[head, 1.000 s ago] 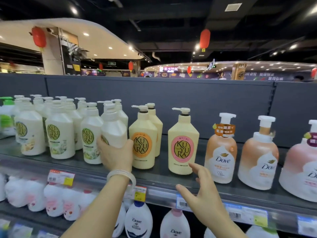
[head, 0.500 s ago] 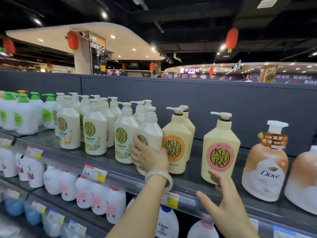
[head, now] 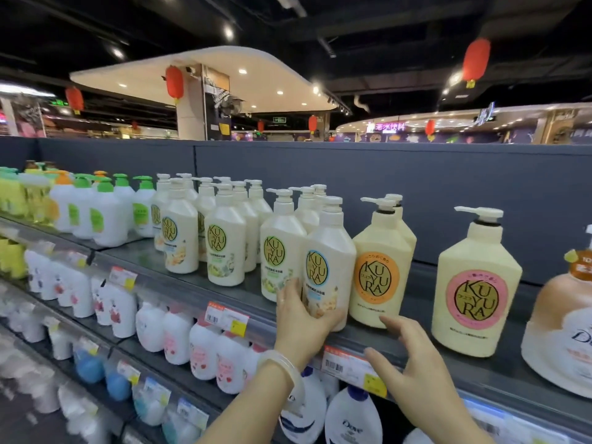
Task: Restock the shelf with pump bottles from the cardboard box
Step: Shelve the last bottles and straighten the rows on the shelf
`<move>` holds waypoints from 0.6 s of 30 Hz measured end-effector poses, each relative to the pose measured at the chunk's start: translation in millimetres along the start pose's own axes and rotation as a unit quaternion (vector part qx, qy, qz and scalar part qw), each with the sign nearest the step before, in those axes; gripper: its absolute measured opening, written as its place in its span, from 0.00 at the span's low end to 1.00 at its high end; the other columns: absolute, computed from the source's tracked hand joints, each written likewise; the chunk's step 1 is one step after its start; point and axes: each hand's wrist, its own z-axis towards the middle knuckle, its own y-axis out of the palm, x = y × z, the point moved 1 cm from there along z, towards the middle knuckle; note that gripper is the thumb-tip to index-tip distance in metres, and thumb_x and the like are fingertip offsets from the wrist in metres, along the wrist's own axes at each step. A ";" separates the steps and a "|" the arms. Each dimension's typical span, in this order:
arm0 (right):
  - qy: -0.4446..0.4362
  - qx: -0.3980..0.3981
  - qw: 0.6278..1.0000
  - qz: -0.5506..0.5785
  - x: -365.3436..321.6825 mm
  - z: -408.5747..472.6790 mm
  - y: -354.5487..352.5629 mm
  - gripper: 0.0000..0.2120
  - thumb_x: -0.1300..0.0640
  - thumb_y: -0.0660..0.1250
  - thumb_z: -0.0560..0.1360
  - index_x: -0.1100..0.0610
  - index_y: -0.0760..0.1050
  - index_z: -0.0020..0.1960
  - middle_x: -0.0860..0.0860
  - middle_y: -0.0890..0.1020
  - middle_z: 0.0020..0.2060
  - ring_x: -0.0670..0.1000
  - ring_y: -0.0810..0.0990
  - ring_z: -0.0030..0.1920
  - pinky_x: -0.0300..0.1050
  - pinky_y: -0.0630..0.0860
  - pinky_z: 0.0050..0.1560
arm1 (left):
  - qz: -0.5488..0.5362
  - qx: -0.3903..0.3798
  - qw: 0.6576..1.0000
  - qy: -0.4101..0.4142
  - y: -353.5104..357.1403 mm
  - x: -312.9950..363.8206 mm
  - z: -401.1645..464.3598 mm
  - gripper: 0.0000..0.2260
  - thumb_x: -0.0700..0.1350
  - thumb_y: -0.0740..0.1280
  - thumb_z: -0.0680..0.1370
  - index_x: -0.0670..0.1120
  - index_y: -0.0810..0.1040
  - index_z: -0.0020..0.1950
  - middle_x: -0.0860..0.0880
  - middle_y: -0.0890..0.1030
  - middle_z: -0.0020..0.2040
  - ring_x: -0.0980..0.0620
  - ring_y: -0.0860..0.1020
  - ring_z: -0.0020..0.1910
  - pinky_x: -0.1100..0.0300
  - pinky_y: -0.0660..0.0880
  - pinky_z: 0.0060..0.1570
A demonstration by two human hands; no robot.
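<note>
My left hand [head: 302, 325] grips the lower part of a white Kuyura pump bottle with a blue-ringed label [head: 328, 264], which stands at the front edge of the grey top shelf [head: 416, 344]. It sits between a white green-label bottle [head: 280, 251] and a cream orange-label bottle [head: 379, 267]. My right hand [head: 413, 373] hovers with spread fingers at the shelf edge, just below the orange-label bottle, holding nothing. A cream pink-label bottle [head: 477, 283] stands further right. The cardboard box is out of view.
Several more white Kuyura bottles [head: 224, 238] and green-capped bottles [head: 105, 213] fill the shelf to the left. A Dove pump bottle [head: 563, 331] stands at the far right. Lower shelves hold refill pouches [head: 173, 331] behind price tags [head: 226, 318].
The view has swung left. My left hand has turned the white bottle so its blue-ringed label faces front. My right hand stays near the shelf edge.
</note>
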 end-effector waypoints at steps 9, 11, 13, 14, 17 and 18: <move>0.063 -0.059 0.991 0.101 -16.9 38.2 32.6 0.30 0.70 0.62 0.72 0.52 0.63 0.71 0.48 0.71 0.64 0.48 0.69 0.67 0.45 0.63 0.70 | 0.046 -0.009 0.999 0.017 11.0 14.5 9.6 0.39 0.56 0.77 0.54 0.51 0.66 0.62 0.52 0.74 0.58 0.53 0.74 0.59 0.53 0.74 0.61; 0.082 -0.059 0.989 0.110 -14.2 43.8 37.2 0.30 0.71 0.64 0.71 0.56 0.64 0.71 0.54 0.72 0.67 0.53 0.69 0.68 0.50 0.64 0.71 | 0.017 0.017 1.000 0.015 13.2 10.4 9.2 0.41 0.55 0.77 0.53 0.52 0.66 0.63 0.52 0.73 0.59 0.53 0.74 0.60 0.53 0.74 0.61; 0.077 -0.068 0.988 0.119 -14.7 46.0 42.0 0.32 0.72 0.65 0.70 0.58 0.63 0.72 0.57 0.71 0.68 0.56 0.69 0.68 0.53 0.65 0.70 | -0.009 0.039 0.999 0.017 13.2 5.1 10.0 0.44 0.56 0.77 0.52 0.51 0.66 0.65 0.51 0.74 0.60 0.52 0.74 0.62 0.52 0.74 0.61; 0.067 -0.072 0.987 0.127 -16.6 46.5 44.1 0.33 0.73 0.66 0.70 0.58 0.63 0.72 0.58 0.71 0.68 0.56 0.70 0.68 0.54 0.66 0.70 | -0.014 0.054 0.998 0.022 11.2 3.5 10.1 0.45 0.57 0.77 0.52 0.51 0.66 0.66 0.51 0.74 0.61 0.52 0.74 0.62 0.52 0.73 0.61; 0.014 -0.053 0.986 0.156 -28.3 51.1 54.3 0.33 0.78 0.66 0.67 0.59 0.66 0.69 0.59 0.72 0.66 0.55 0.72 0.64 0.51 0.70 0.66 | -0.006 0.114 0.992 0.047 -5.4 3.7 13.8 0.44 0.61 0.76 0.52 0.54 0.67 0.65 0.53 0.72 0.59 0.57 0.72 0.61 0.55 0.73 0.61; -0.002 -0.048 0.987 0.157 -36.4 53.8 60.1 0.33 0.77 0.65 0.67 0.57 0.66 0.69 0.57 0.72 0.66 0.52 0.72 0.64 0.45 0.72 0.63 | -0.013 0.130 0.990 0.052 -14.9 4.6 16.0 0.43 0.61 0.76 0.52 0.55 0.67 0.65 0.54 0.72 0.59 0.58 0.72 0.60 0.56 0.74 0.60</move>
